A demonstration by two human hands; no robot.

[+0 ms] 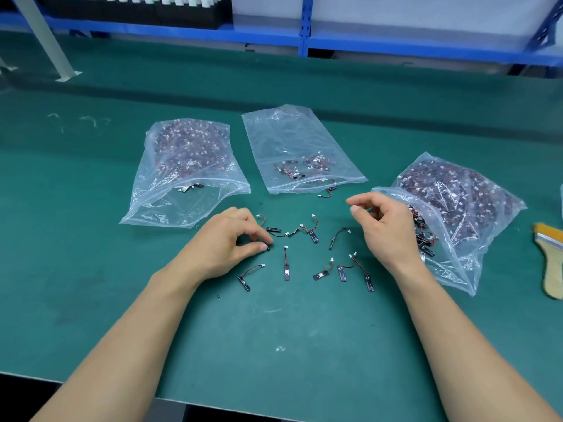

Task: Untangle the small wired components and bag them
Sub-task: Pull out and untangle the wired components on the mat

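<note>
Several small black wired components (286, 266) with white connectors lie scattered on the green table (274, 330) between my hands. My left hand (231, 239) rests on the mat, its thumb and forefinger pinching the end of one component (268, 247). My right hand (387, 226) hovers above the mat with loosely curled fingers and holds nothing. Three clear zip bags lie beyond: a full left bag (185, 172), a nearly empty middle bag (298, 150), and a full right bag (451, 214) just behind my right hand.
A wooden-handled brush (551, 257) lies at the right edge of the table. Blue shelving (304, 28) and a grey post (42, 38) stand at the far side. The table's front edge runs under my forearms.
</note>
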